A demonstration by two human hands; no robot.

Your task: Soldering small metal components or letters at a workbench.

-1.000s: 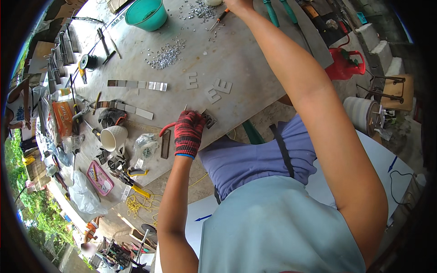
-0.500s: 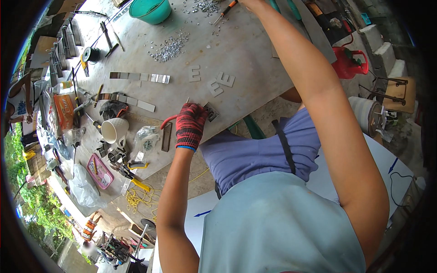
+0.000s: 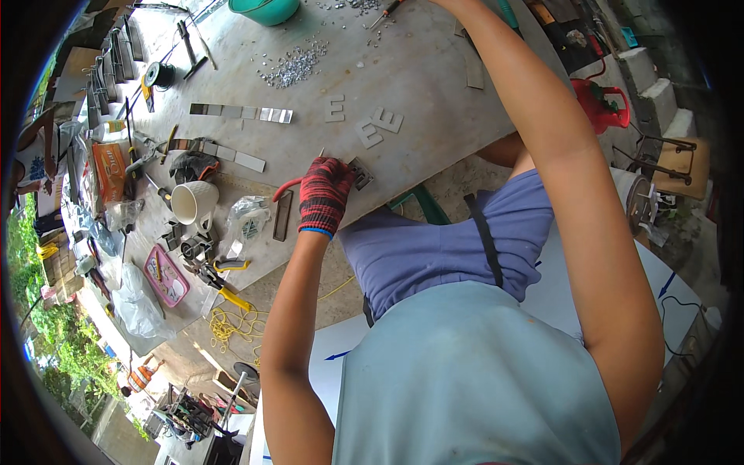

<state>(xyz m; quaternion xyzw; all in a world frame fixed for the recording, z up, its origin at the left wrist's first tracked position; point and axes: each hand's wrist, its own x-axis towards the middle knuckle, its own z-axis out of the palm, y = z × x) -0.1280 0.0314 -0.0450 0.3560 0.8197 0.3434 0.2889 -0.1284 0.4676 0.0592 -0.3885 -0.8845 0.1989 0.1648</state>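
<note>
Along the left edge of the tabletop [image 3: 434, 70], a pink tray [image 3: 164, 275] is lying near the corner, with yellow-handled pliers [image 3: 225, 293] just beside it. A white cup [image 3: 194, 201] is standing a little farther in, next to a clear plastic bag [image 3: 249, 217]. Farther toward the middle, a row of shiny metal strips [image 3: 240, 112] is lying flat, and a heap of small silver bits [image 3: 294, 66] is sitting beyond it, near a green basin [image 3: 267, 9] at the far edge. The left hand [image 3: 324, 194], wearing a red knitted glove, is curling closed over a small dark metal piece [image 3: 361, 173] at the near edge of the tabletop, pressing it down; a red-handled tool [image 3: 284, 186] is poking out from under the glove. Just beyond, three grey letter shapes [image 3: 370, 124] are lying flat, well apart from the hand. The right arm is reaching across to the far edge, where its hand is passing out of view, so I cannot tell whether it is open or closed.
</note>
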